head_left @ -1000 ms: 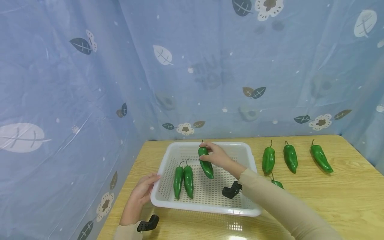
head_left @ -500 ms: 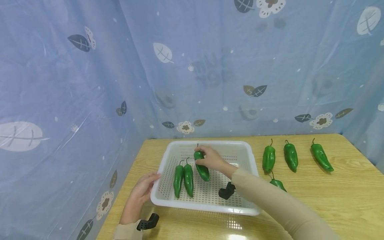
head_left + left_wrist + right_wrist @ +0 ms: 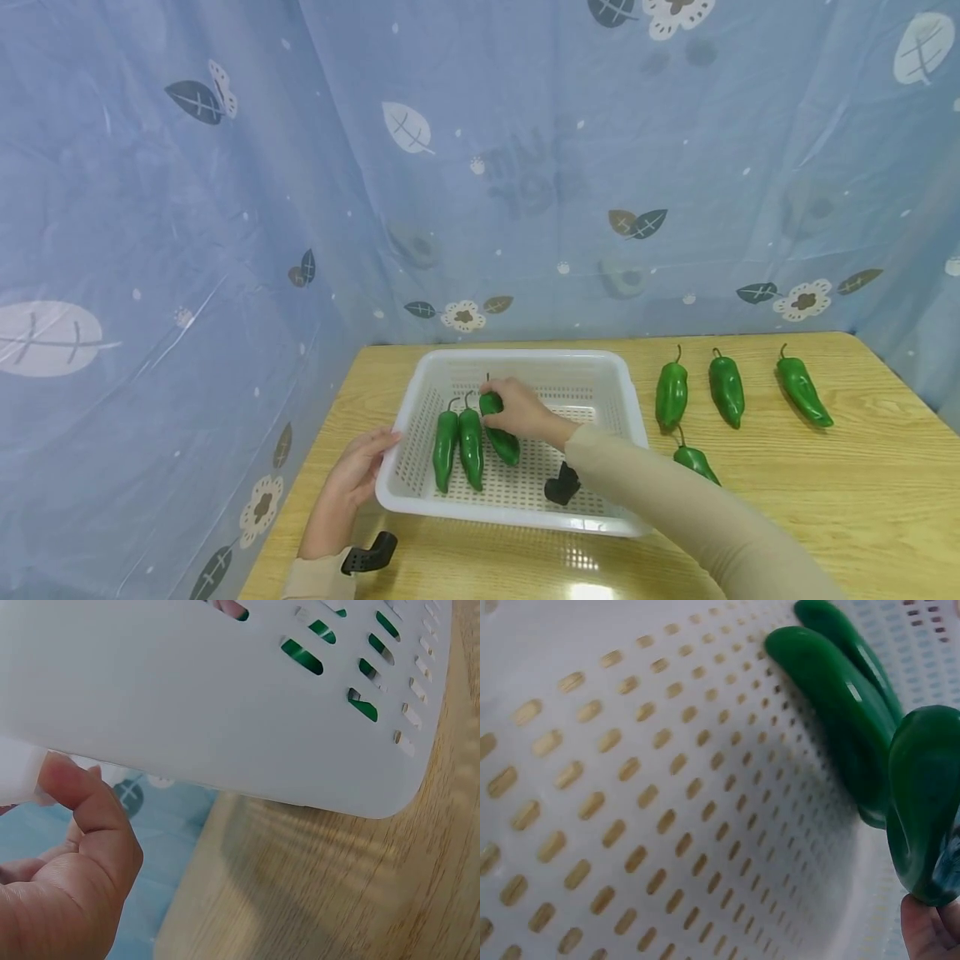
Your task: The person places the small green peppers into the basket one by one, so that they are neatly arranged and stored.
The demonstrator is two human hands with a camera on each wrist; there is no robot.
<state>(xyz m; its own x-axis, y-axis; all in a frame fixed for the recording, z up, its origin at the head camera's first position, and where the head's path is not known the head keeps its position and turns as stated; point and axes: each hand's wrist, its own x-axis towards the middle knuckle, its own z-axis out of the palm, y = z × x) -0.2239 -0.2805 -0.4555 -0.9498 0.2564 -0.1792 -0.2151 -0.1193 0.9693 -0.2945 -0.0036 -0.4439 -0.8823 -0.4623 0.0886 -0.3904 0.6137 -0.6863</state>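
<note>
A white perforated plastic basket (image 3: 517,523) stands on the wooden table. Inside its left part two green peppers lie side by side, the outer pepper (image 3: 445,450) and the inner pepper (image 3: 471,448), stems toward the back. My right hand (image 3: 519,410) pinches a third green pepper (image 3: 504,446) by its upper part, just right of those two. In the right wrist view the held pepper (image 3: 926,795) shows large, fingertips at its end. My left hand (image 3: 362,463) grips the basket's left rim; in the left wrist view thumb and fingers (image 3: 97,817) pinch that rim.
Several more green peppers lie on the table right of the basket: one (image 3: 672,397), a second (image 3: 726,390), a third (image 3: 804,392) and one partly behind the right sleeve (image 3: 696,462). A blue patterned curtain (image 3: 525,208) hangs behind and left of the table (image 3: 862,500).
My right hand has moved left and lowered the pepper it holds, bringing it beside the two in the basket. The left hand has stayed on the rim.
</note>
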